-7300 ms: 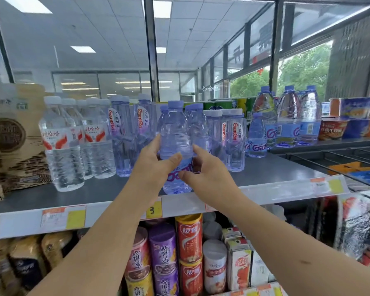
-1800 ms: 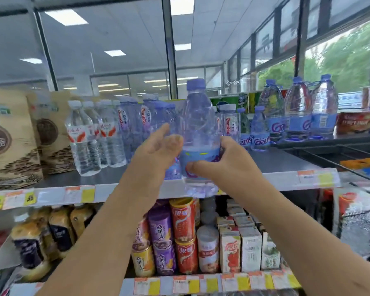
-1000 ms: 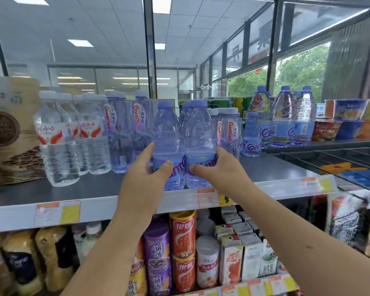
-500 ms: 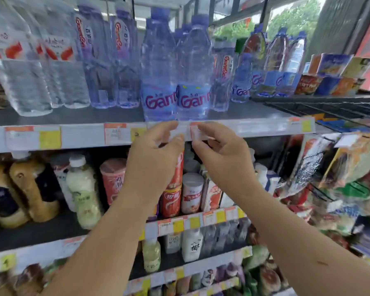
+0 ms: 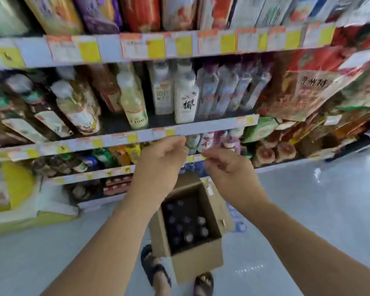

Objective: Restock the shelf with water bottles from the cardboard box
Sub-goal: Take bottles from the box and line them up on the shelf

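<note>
The left hand (image 5: 162, 159) and right hand (image 5: 227, 165) hover empty, fingers loosely curled. Below them, water bottles (image 5: 187, 223) stand caps-up inside the open cardboard box (image 5: 197, 262) on the pale floor (image 5: 308, 210). Best to bend, reach straight down, and grip one bottle's neck. Beyond, price-tagged shelves (image 5: 201, 128) carry drinks.

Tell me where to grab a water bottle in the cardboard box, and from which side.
Take a water bottle by its cap and neck, coming straight down from above. The bottles stand upright, deep in the open cardboard box, so only their tops show; the walls and neighbours likely block a side grip.
</note>
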